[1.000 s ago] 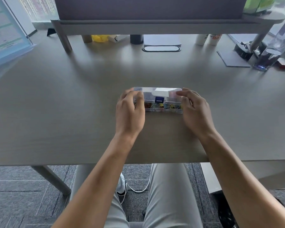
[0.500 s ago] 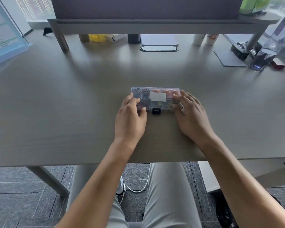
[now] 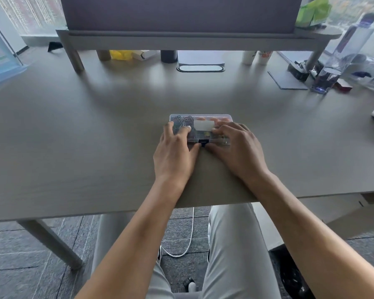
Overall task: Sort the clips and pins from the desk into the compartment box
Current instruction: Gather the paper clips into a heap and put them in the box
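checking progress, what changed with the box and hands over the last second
The clear plastic compartment box had its lid swung down shut. Both thumbs moved in to the dark front latch, left hand and right hand fingers resting on the lid. The box stayed put on the grey desk.

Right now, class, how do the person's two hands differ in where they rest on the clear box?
The left hand covers the compartment box's left end, over dark clips; the right hand covers its right end. The left fingertips stop left of the white label; the right fingertips reach its right edge. Both thumbs meet at the dark front latch.
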Motion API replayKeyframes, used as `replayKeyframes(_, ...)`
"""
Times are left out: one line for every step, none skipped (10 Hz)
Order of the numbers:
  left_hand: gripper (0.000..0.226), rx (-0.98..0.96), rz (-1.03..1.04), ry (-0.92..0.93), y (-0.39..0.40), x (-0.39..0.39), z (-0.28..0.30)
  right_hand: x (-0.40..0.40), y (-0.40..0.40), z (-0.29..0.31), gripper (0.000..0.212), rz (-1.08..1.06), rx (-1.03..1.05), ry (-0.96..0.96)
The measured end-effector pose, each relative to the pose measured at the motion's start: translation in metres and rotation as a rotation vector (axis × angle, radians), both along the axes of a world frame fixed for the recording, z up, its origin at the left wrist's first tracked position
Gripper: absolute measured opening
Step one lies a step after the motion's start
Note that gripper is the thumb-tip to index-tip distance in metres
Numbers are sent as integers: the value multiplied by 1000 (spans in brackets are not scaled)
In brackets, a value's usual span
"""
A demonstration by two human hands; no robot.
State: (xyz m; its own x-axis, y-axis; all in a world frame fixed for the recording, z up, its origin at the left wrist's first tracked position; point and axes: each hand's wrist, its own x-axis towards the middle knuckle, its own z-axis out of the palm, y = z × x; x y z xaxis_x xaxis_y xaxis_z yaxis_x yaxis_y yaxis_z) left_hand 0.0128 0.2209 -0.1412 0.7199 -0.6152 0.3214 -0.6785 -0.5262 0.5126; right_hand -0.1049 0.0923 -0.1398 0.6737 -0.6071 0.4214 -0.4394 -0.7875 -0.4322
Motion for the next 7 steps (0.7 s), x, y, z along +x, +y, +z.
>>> replayKeyframes(50, 0, 3, -21, 1, -3, 2, 2, 3, 2, 36, -14, -68, 6)
replayKeyframes(46, 0, 2, -39, 1, -4, 3, 2, 5, 1, 35, -26, -106, 25)
replayKeyframes(45, -2, -8, -39, 3, -4, 2, 2, 8, -1, 42, -38, -115, 45)
replayKeyframes(46, -14, -33, -45, 4, -5, 0, 1, 8, -2, 45, -45, -95, 23)
replayKeyframes(50, -13, -57, -14, 5, -3, -1, 0, 8, -4, 45, -27, -95, 16)
replayKeyframes(66, -13, -106, 8, 7, 0, -2, 1, 6, -5, 44, 2, -66, -4)
replayKeyframes(97, 76, -82, 32, 18, 4, -3, -8, 7, -6, 40, 43, -14, -163)
